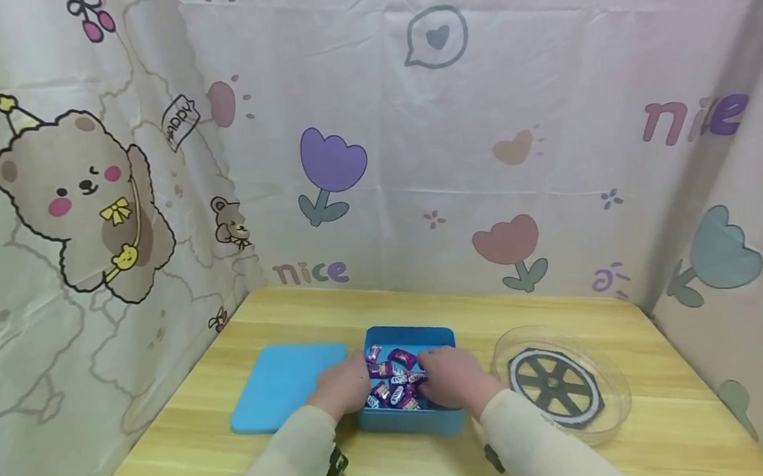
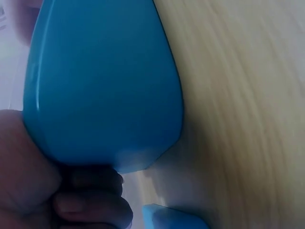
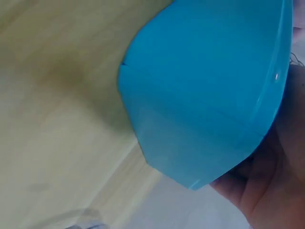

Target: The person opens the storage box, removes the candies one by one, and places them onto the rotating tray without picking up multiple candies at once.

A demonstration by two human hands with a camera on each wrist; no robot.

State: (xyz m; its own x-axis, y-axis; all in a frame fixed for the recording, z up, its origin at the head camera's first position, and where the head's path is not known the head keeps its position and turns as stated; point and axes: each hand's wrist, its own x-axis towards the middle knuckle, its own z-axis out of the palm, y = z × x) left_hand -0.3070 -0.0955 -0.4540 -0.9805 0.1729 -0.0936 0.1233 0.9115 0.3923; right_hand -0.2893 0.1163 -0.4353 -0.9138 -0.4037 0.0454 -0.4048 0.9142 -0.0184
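L hand (image 1: pixel 343 385), R hand (image 1: pixel 457 378) grip blue box (image 1: pixel 412 421) – candies (image 1: pixel 398 379) in.

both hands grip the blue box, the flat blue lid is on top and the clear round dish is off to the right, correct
Not quite: the flat blue lid isn't on top; the head view shows it on the table, left of the blue box. The left hand and right hand grip the box, and the clear round dish is on the right.
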